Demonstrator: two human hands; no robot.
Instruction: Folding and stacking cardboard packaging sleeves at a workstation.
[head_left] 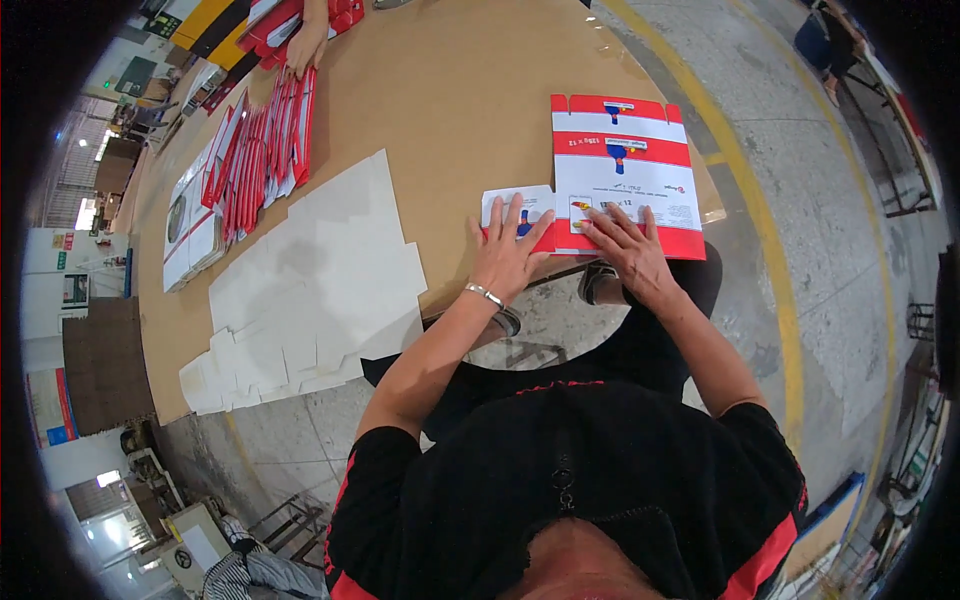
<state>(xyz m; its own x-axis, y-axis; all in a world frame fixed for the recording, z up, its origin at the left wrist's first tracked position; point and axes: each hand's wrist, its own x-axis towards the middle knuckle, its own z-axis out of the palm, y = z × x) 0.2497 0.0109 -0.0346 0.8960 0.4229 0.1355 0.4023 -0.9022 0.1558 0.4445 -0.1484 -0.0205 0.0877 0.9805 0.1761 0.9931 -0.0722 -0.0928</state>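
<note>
A flat red and white printed carton [632,178] lies at the table's near right edge, with blue pictures on its panels. My left hand [503,262] rests on the carton's small side flap [538,203], fingers spread and pointing away from me. Lower on the main panel, my right hand [637,262] lies with its fingers apart, pressing near a small picture. Both hands are open and grip nothing. To the left of my left hand is an overlapping spread of plain whitish card blanks [330,265].
The brown table [455,100] has a rounded far right edge. Folded red and white cartons [262,150] stand in a row at the far left, where another person's hand [308,45] touches them. Yellow lines [765,230] mark the concrete floor on the right.
</note>
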